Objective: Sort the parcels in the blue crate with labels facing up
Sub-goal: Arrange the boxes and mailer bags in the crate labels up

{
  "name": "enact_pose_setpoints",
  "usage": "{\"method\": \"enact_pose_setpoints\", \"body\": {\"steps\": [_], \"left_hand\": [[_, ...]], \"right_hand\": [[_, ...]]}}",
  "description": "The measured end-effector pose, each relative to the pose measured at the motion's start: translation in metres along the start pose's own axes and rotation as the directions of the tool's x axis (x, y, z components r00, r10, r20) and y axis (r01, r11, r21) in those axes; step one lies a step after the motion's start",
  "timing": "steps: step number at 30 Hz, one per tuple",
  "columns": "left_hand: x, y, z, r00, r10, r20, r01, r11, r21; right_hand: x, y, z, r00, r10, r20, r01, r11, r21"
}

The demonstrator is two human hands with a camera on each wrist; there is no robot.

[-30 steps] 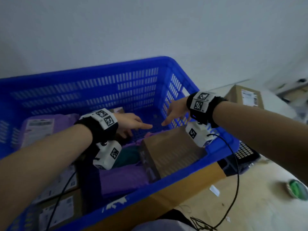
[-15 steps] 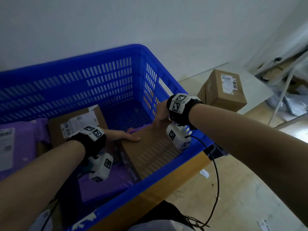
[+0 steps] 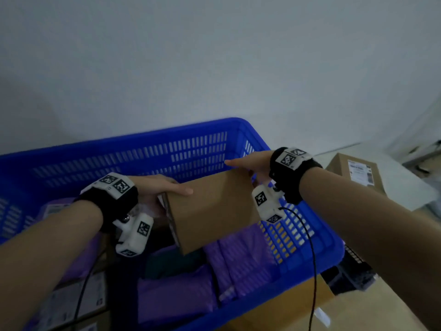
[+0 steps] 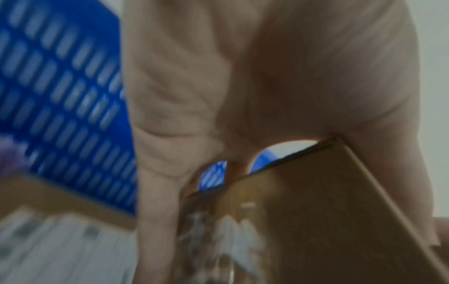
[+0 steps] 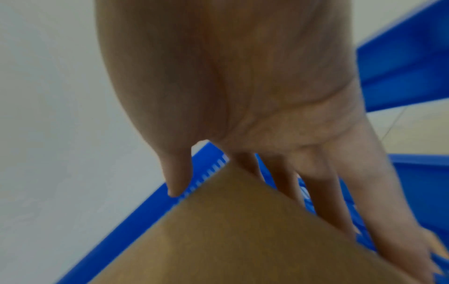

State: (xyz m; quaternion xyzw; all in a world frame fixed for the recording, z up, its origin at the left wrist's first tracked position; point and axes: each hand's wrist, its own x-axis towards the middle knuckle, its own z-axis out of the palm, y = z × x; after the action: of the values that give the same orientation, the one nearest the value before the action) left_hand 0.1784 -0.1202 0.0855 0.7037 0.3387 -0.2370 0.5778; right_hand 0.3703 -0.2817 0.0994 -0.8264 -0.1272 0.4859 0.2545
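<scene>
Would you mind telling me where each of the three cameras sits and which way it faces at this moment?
Head: worn high, looking down into the blue crate; both forearms, left hand and right hand gripping the cardboard box.
Left wrist: under the wrist, looking along the palm at the box's left end.
Right wrist: under the wrist, looking along the fingers at the box's right end.
All three share the box and crate.

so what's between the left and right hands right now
The brown cardboard box, gripped at opposite ends by left hand and right hand above the blue crate; head view shows it.
</scene>
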Motion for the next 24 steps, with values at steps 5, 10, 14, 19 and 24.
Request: {"method": "enact_pose_setpoints", "body": {"steps": [5,10,14,19,24], "left_hand": [[-0.025,0.001,-0.032,0.926,0.187,-0.329,-0.163,0.981,0.102],[-0.041,-0.015,-0.049,0.843,0.279,-0.461,-0.168,0.949,0.267],[-0.055,-0.031,-0.056,0.831,0.341,-0.439,-0.17,0.908,0.384],[-0.062,-0.04,-0.056,0.804,0.366,-0.469,-0.179,0.901,0.396],[-0.065,-0.045,-0.052,0.771,0.309,-0.557,-0.21,0.949,0.235]], "right_hand": [[-0.001,-0.034,0.003,0.991,-0.122,0.046,0.105,0.958,0.268],[-0.004,-0.047,0.015,0.972,-0.222,0.076,0.175,0.902,0.395],[-0.008,-0.045,0.022,0.959,-0.245,0.139,0.163,0.885,0.437],[-0.007,-0.039,0.035,0.947,-0.264,0.184,0.145,0.86,0.489],[-0.01,-0.035,0.053,0.934,-0.291,0.209,0.144,0.84,0.524]]}}
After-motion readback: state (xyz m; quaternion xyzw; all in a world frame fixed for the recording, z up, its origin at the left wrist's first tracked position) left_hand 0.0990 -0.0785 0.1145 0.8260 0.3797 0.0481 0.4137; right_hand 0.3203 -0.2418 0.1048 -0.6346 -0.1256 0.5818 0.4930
